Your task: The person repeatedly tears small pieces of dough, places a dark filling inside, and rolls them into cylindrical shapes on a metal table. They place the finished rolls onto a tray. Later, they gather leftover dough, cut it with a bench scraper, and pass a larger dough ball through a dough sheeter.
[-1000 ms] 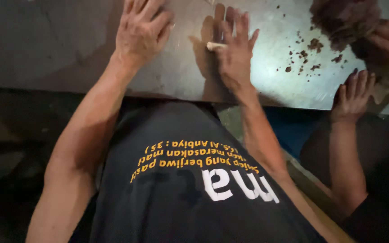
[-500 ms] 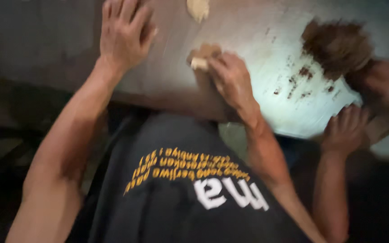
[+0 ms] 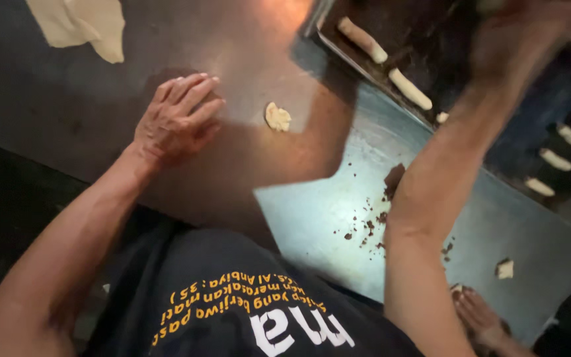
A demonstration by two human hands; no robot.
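Dough scrap (image 3: 277, 117) beside flat left hand (image 3: 176, 119); right hand (image 3: 517, 39) blurred, perhaps over tray (image 3: 338, 47).

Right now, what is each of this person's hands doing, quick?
Left hand: open, flat on the metal table, holding nothing.
Right hand: over the dark tray, blurred; open or closed cannot be told.

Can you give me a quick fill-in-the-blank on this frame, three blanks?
1. The left hand rests ____ on the metal table.
2. The right hand reaches over the dark ____ holding dough rolls.
3. The small dough scrap lies ____ the two arms.

Missing words: flat; tray; between
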